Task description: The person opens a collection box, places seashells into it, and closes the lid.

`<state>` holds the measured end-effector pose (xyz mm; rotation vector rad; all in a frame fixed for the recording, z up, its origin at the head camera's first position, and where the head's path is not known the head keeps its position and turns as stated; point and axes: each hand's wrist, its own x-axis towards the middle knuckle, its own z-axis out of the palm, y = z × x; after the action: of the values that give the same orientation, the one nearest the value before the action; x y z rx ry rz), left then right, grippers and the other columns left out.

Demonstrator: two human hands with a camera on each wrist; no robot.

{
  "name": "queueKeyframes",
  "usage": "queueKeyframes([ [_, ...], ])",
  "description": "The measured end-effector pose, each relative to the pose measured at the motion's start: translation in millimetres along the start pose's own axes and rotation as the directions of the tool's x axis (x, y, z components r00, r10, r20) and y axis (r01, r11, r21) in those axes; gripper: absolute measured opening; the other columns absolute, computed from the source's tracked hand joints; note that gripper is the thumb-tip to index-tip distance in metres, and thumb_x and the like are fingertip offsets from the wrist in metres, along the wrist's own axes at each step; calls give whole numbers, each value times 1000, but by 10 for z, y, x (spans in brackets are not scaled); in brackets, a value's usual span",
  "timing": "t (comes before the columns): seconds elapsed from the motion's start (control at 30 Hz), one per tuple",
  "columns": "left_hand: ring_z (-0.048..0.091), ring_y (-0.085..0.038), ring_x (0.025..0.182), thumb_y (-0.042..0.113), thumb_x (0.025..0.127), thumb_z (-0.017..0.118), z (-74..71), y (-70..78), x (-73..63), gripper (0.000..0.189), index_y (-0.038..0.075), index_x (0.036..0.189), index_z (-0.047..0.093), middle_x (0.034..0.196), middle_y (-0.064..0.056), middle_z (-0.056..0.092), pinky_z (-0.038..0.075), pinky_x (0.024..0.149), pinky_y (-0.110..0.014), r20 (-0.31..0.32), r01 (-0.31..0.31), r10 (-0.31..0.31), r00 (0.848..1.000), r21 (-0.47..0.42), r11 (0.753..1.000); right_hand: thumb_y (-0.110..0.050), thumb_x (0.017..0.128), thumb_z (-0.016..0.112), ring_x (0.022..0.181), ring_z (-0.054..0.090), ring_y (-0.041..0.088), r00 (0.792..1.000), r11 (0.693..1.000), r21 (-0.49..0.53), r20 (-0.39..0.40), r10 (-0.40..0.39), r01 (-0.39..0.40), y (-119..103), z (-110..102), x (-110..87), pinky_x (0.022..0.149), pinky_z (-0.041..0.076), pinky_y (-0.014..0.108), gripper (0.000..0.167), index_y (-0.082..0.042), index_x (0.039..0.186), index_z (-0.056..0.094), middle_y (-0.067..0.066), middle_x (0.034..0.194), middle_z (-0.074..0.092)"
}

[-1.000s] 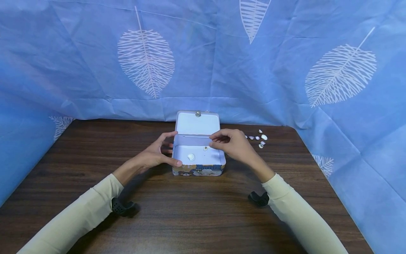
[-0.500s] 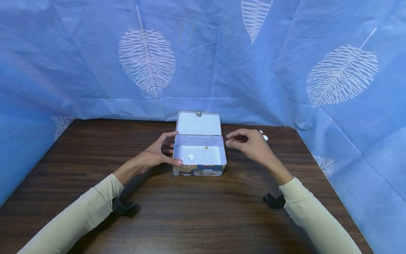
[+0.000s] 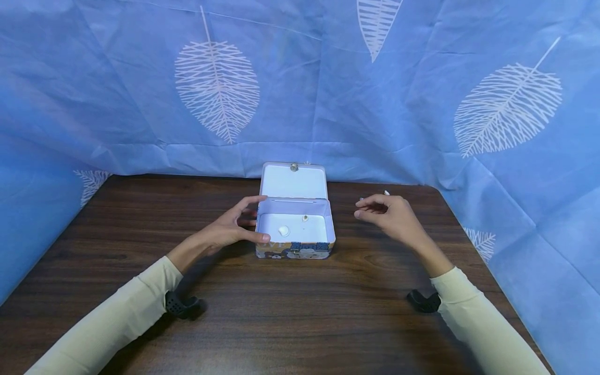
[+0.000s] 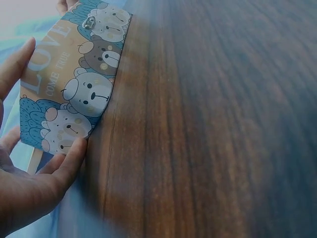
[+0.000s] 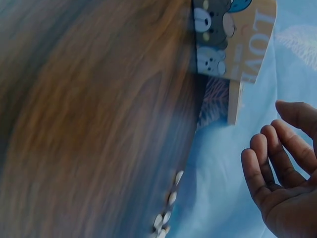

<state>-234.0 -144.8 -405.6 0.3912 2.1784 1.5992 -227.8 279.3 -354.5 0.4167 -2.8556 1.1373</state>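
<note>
"What's the biggest thing past the hands?"

"A blue leaf-patterned cloth point(image 3: 290, 94), hanging beyond the far edge of the dark wood-grain table point(image 3: 281, 317)."

"And between the hands?"

"The cartoon-bear tin box point(image 3: 295, 253), upright, its lid point(image 3: 292, 182) raised on the side farthest from the person. Its long axis runs crosswise, from the left hand's side toward the right's."

"How are the hands set?"

"The left hand point(image 3: 229, 225) holds the tin's near end, thumb at the front corner, fingers round toward the back. The right hand point(image 3: 398, 216) hangs apart from the tin, fingers loosely bent, thumb a little off them, nothing visible in its grasp."

"The seashells?"

"One white seashell point(image 3: 284, 230) lies inside the tin, toward the left hand. The loose seashells point(image 5: 172, 198) lie on the table, just beyond the right hand, clearly the nearer one; it hides most from above, so I can't count them. One tiny brown-marked shell point(image 3: 305, 218) sits in the tin, toward the right hand."
</note>
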Motion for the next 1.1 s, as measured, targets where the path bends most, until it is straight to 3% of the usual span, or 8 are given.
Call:
queueKeyframes([
  [0.13, 42, -51, 161, 20, 96, 92, -7, -2, -1, 103, 31, 178, 30, 177, -25, 26, 48, 124, -66, 10, 0, 0, 1000, -9, 1000, -34, 106, 83, 98, 78, 15, 1000, 1000, -22, -11, 20, -20, 88, -77, -30, 82, 60, 22, 33, -10, 128, 85, 11, 118, 85],
  [0.33, 41, -51, 163, 22, 97, 92, -15, -19, 0, 99, 31, 177, 34, 178, -23, 26, 46, 127, -67, 12, 4, -3, 1000, -24, 1000, -36, 107, 81, 101, 80, 26, 998, 998, -34, -23, 55, -55, 257, -204, -66, 81, 61, 23, 35, -10, 131, 84, 12, 116, 85],
  [0.57, 41, -48, 163, 27, 99, 91, -39, -65, 7, 93, 32, 175, 39, 178, -22, 29, 43, 129, -68, -9, 5, -5, 1000, -15, 1000, -40, 107, 81, 97, 79, 11, 996, 996, -34, -27, 86, -86, 411, -373, -56, 85, 64, 29, 41, -8, 133, 82, 14, 119, 84],
  [0.83, 45, -46, 161, 27, 98, 92, -40, -30, -1, 92, 34, 174, 41, 176, -21, 32, 45, 128, -65, -23, 5, -5, 1000, -3, 1000, -30, 107, 82, 99, 80, 15, 990, 988, -59, -5, 144, -144, 699, -476, -5, 83, 62, 23, 41, -1, 135, 79, 19, 122, 83],
  [1.1, 47, -48, 159, 24, 98, 92, -24, -21, 17, 91, 30, 174, 42, 174, -24, 34, 48, 126, -64, -25, -2, 2, 1000, -1, 1000, -28, 103, 86, 94, 74, 5, 977, 975, -74, 38, 212, -209, 986, -570, 86, 81, 60, 21, 45, 2, 136, 78, 17, 120, 84],
])
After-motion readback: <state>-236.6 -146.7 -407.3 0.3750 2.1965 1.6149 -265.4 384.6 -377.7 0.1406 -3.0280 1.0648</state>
